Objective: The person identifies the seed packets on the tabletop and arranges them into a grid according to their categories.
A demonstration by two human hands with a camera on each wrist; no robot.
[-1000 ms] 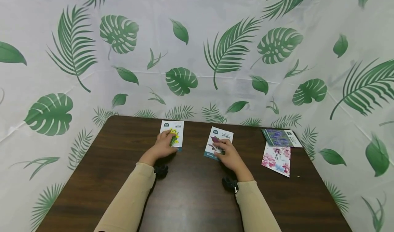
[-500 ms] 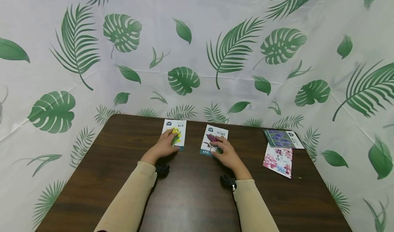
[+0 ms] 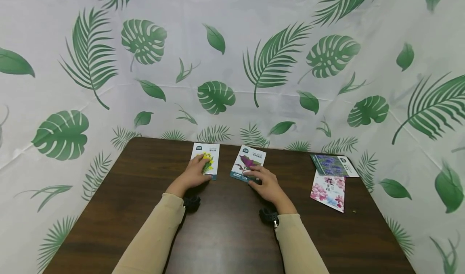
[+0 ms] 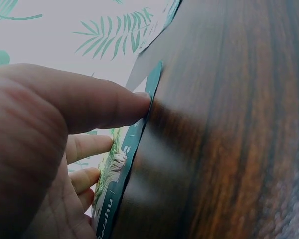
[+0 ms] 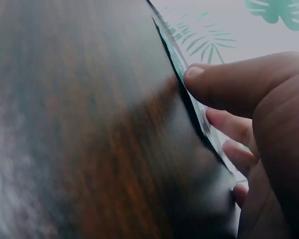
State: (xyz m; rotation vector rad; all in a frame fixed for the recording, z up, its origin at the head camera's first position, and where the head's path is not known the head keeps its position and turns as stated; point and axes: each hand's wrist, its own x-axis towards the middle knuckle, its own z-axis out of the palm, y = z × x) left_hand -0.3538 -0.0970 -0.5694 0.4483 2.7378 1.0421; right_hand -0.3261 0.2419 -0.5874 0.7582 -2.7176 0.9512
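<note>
Near the table's far edge lies a seed packet with yellow flowers (image 3: 212,148). My left hand (image 3: 191,176) rests on its left side, fingertips on the picture. In the left wrist view, the thumb (image 4: 107,102) touches the packet's green bottom strip (image 4: 120,181). To its right lies a packet with a purple plant (image 3: 239,164), slightly turned. My right hand (image 3: 268,186) touches that packet's lower right part, fingers spread and lightly bent. The right wrist view shows the thumb (image 5: 224,84) at the packet's near edge, with the other fingertips over its face.
A lavender seed packet (image 3: 330,165) overlaps a pink-flower packet (image 3: 327,191) at the table's right side. The dark wooden table (image 3: 225,225) ends at a white cloth with green leaves (image 3: 218,64). A small yellowish speck (image 3: 354,211) lies near the pink-flower packet.
My right hand has slid the purple-plant packet left, towards the yellow-flower one, and turned it slightly clockwise. My left hand has stayed in place on its packet.
</note>
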